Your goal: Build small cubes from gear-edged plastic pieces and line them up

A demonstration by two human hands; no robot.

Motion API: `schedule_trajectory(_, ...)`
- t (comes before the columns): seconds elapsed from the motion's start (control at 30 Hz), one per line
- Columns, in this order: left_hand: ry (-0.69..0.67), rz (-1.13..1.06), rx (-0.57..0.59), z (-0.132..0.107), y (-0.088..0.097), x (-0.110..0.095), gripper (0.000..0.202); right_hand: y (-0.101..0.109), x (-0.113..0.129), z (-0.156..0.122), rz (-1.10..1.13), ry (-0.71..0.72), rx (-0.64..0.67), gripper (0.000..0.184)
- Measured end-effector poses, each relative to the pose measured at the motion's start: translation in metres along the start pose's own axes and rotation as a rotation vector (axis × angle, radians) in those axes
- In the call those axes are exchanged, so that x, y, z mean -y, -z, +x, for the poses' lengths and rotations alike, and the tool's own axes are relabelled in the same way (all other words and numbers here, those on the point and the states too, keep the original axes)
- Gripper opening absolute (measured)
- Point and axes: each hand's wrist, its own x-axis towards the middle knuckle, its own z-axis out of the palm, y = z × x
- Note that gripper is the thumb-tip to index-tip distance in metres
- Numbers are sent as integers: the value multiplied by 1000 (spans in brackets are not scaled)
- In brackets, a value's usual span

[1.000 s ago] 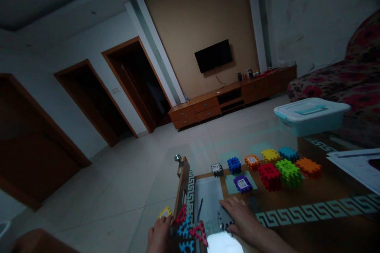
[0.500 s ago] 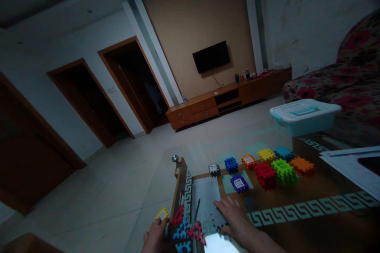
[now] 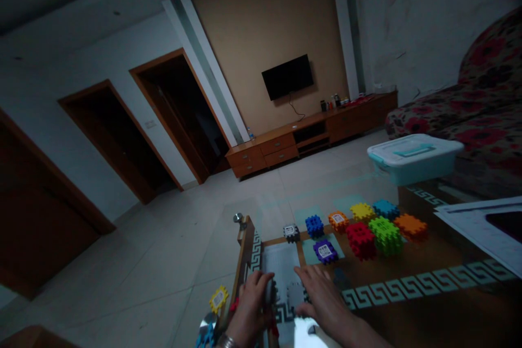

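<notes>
My left hand [image 3: 253, 302], with a metal band at its wrist, is closed around a grey toothed block piece [image 3: 269, 291] whose edge shows past the fingers. Opposite it, my right hand [image 3: 320, 289] curls its thumb and fingers about another grey toothed piece [image 3: 294, 294], tilted over the sheet of paper. A small gap separates the two pieces. Partly covered by my left arm are red toothed pieces [image 3: 234, 305]. Blue toothed pieces [image 3: 206, 335] and a yellow piece with a white label [image 3: 219, 298] lie to the left.
Toothed blocks, including a purple one [image 3: 325, 250], a red one [image 3: 361, 240] and a green one [image 3: 385, 235], stand on the glass-topped table [image 3: 408, 310]. A lidded box [image 3: 420, 166] and papers [image 3: 485, 223] are at the right. A white bright patch [image 3: 310, 334] lies below my right hand.
My left hand has moved right with the grey piece, from the table's left edge to over the paper near my right hand. My right hand has barely moved.
</notes>
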Motion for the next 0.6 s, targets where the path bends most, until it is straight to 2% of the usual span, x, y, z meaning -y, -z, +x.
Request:
schedule_trajectory(0.13,-158,-57,91,15,-9,-38,74,12,-13,-2,51,-13,-58,56)
schedule_trajectory(0.23,-203,-52,138,24,-17,-50,70,13,-22,-3,78,-4,-106,53)
schedule_trajectory(0.4,-194,-15,207,37,-39,-46,80,8,-28,-2,121,42,-152,49)
schedule_trajectory(0.5,-195,-5,189,48,-51,-41,77,12,-26,-3,144,42,-144,49)
schedule_trajectory(0.6,-160,16,170,64,-53,-39,76,16,-24,-4,164,52,-126,49)
